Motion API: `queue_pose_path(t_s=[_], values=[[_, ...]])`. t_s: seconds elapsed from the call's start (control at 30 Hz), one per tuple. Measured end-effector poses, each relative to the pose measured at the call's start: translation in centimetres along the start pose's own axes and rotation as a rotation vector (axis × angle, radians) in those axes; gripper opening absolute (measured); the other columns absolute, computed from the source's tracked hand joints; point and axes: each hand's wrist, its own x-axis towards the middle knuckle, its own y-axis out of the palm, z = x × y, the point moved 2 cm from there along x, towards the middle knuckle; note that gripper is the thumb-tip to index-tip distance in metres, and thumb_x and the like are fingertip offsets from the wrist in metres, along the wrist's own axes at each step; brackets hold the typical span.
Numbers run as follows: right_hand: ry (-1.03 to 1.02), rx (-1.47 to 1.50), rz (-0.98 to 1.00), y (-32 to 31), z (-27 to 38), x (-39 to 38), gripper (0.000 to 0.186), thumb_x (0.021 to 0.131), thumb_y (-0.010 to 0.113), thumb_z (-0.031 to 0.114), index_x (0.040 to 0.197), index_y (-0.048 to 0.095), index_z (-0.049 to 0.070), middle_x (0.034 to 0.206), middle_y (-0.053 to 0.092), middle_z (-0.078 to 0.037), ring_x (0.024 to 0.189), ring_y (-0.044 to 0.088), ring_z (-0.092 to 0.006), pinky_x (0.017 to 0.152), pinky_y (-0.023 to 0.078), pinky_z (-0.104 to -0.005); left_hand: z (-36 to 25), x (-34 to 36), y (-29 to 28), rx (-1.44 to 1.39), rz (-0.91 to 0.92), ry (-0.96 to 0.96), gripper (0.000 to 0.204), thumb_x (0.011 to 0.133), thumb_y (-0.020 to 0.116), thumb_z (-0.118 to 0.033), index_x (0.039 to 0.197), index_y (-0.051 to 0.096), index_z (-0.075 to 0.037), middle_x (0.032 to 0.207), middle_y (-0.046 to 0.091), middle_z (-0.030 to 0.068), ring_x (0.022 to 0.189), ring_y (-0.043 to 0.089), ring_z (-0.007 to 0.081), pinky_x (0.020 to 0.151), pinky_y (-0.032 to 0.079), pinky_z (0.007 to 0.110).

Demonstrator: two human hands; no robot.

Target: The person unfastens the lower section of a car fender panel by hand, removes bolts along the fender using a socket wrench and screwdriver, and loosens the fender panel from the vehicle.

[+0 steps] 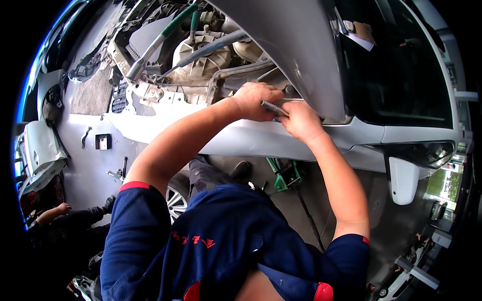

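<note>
My right hand (303,120) is closed around a shiny metal rod-like tool handle (274,108), one end of which sticks out toward my left hand. Its other end is hidden, so the exact kind of tool cannot be told. My left hand (257,101) rests just left of it with curled fingers, over the inner edge of the silver fender (251,136). Whatever those fingers grip is out of sight. Both hands are at the rear corner of the engine bay, beside the raised hood (296,45).
A green-handled ratchet (163,37) lies across the engine bay, near a grey strut (211,49). Below the fender stands a green floor jack (285,174). A socket case (119,97) and small black tray (103,141) lie leftward. Another person's leg (83,216) shows lower left.
</note>
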Motion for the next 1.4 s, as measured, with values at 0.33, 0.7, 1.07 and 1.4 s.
queue_pose_path(t_s=[0.33, 0.7, 1.07, 1.4], values=[[0.085, 0.091, -0.028, -0.1, -0.5, -0.1, 0.021, 0.087, 0.079, 0.019, 0.097, 0.072, 0.001, 0.096, 0.073, -0.023, 0.095, 0.070, -0.0439, 0.084, 0.054, -0.0509, 0.0, 1.6, -0.2, 0.019, 0.108, 0.103, 0.029, 0.078, 0.079, -0.031, 0.104, 0.073, -0.021, 0.103, 0.073, 0.0052, 0.103, 0.071, 0.0344, 0.086, 0.057, 0.049], [-0.102, -0.008, -0.109, 0.5, -0.4, 0.1, 0.019, 0.083, 0.083, 0.015, 0.095, 0.073, 0.003, 0.100, 0.072, -0.019, 0.098, 0.069, -0.0431, 0.088, 0.054, -0.0517, 0.2, 2.8, -1.7, 0.030, 0.352, -0.022, 0.031, 0.082, 0.077, -0.033, 0.112, 0.074, -0.024, 0.106, 0.077, 0.0074, 0.105, 0.073, 0.0344, 0.086, 0.057, 0.049], [-0.188, -0.148, -0.065, 0.8, 0.4, 0.7, 0.011, 0.086, 0.080, 0.014, 0.094, 0.075, 0.008, 0.101, 0.072, -0.012, 0.102, 0.071, -0.0363, 0.090, 0.058, -0.0480, 1.7, 2.6, -0.5, 0.046, 0.295, 0.046, 0.024, 0.083, 0.077, -0.029, 0.101, 0.071, -0.015, 0.103, 0.073, 0.0071, 0.104, 0.071, 0.0340, 0.087, 0.056, 0.048], [-0.133, -0.340, 0.002, 1.5, 1.1, 1.0, 0.017, 0.086, 0.067, 0.006, 0.095, 0.080, 0.010, 0.102, 0.075, -0.015, 0.102, 0.074, -0.0363, 0.088, 0.060, -0.0478, 2.6, 2.8, 0.5, 0.040, 0.236, 0.070, 0.031, 0.084, 0.080, -0.040, 0.097, 0.072, -0.014, 0.097, 0.073, 0.0087, 0.098, 0.072, 0.0353, 0.084, 0.056, 0.050]])
